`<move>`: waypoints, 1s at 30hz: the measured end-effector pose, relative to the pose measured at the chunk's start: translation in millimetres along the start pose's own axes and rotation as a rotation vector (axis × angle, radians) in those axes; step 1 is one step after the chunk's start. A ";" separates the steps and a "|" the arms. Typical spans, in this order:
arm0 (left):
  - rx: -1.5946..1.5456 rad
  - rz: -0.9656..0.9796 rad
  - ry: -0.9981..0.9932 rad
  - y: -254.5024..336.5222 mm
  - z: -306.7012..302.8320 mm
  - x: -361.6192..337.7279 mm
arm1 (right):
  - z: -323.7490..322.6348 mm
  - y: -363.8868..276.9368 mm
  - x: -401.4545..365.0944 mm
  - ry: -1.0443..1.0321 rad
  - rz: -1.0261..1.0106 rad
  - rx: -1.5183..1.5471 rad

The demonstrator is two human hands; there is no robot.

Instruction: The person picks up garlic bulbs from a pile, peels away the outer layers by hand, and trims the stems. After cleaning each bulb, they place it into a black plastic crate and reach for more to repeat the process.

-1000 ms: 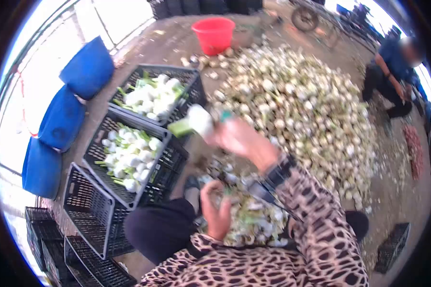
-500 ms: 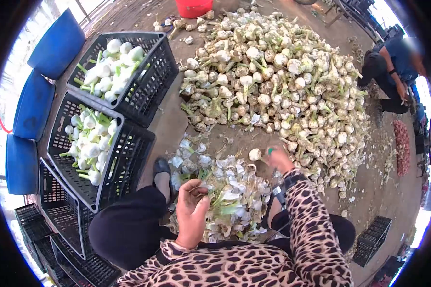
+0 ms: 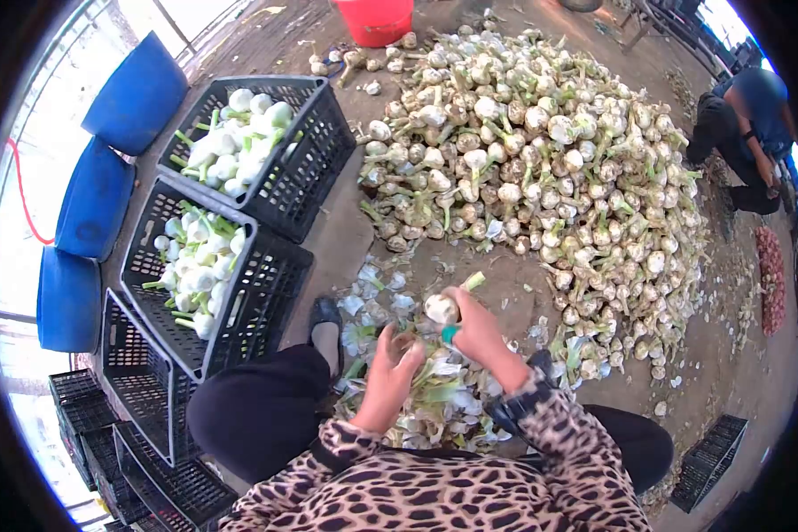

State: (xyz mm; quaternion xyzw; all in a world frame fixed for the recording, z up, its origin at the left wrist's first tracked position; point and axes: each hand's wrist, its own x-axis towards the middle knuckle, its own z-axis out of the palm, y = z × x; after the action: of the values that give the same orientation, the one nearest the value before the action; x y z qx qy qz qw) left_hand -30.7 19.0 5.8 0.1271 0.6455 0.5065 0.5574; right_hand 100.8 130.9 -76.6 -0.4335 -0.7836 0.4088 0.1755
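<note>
My right hand (image 3: 475,330) is closed around a garlic bulb (image 3: 441,309), its cut stem sticking out past the knuckles; something green shows at the fingers. Just left of it, my left hand (image 3: 390,372) is held up with fingers curled and apart, holding nothing. Under both hands, peeled skins and leaves (image 3: 443,399) lie heaped between my knees. A large pile of untrimmed garlic (image 3: 541,168) spreads over the ground ahead. White cleaned bulbs fill part of two black crates, the upper crate (image 3: 306,168) and the lower crate (image 3: 266,293), on the left.
Blue containers (image 3: 137,97) line the far left, beside empty black crates (image 3: 137,372). A red bucket (image 3: 377,22) stands behind the pile. Another person (image 3: 754,124) crouches at the right near a red net sack (image 3: 770,284). A black crate (image 3: 709,461) lies lower right.
My right hand has come back from the pile's edge toward my left hand, now with a garlic bulb in it. The whole view has shifted slightly.
</note>
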 end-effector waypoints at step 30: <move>0.207 0.582 -0.474 25.5 -1.7 -57.1 | -58.4 -121.3 -108.9 -0.006 0.431 1.118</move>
State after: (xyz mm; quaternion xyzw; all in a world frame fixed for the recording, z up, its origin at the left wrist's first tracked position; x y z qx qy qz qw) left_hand -22.6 -11.9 59.6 0.4738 0.4837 0.5322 0.5083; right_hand 133.9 34.6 63.5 -0.4236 -0.3445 0.7868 0.2877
